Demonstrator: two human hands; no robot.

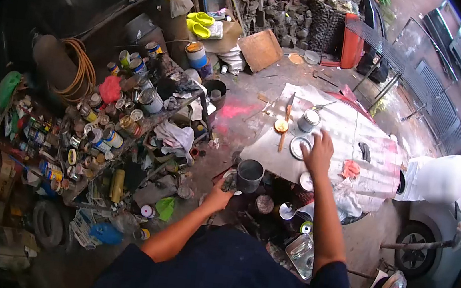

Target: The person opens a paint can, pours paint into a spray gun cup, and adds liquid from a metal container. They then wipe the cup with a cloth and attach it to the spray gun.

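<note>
- The left hand (220, 197), near the lower middle of the frame, is bent at the left side of a dark grey cup (249, 176); whether its fingers grip the cup or only something dark beside it, I cannot tell.
- The right hand (319, 153), right of centre, is open with fingers spread, at the edge of a round lid (299, 147); it pinches nothing that shows, and contact with the lid is unclear.
- The cup stands upright, its mouth facing up, just off the near left corner of the pale sheet (376, 182).
- Beyond the lid stands a metal can (309, 119), with a small yellow-topped tin (281, 126) to its left, beside a knife (289, 107) and a wooden stick (281, 143).
- If the left hand's hold is loose or one-sided, the cup could tip; its contents, if any, would likely spill onto the clutter below.
- A low sweep of the right hand could knock the can, or drag the lid and smear the sheet if its underside is wet.
- The sheet looks rumpled, so a tug on it could unsettle the can and tin together.
- Reaching left across the sheet without looking risks brushing the knife's bare blade.
- Near the lower middle, a pale cup (286, 211) and a metal tray (300, 255) sit close to the body, where a forearm or shirt could catch them.
</note>
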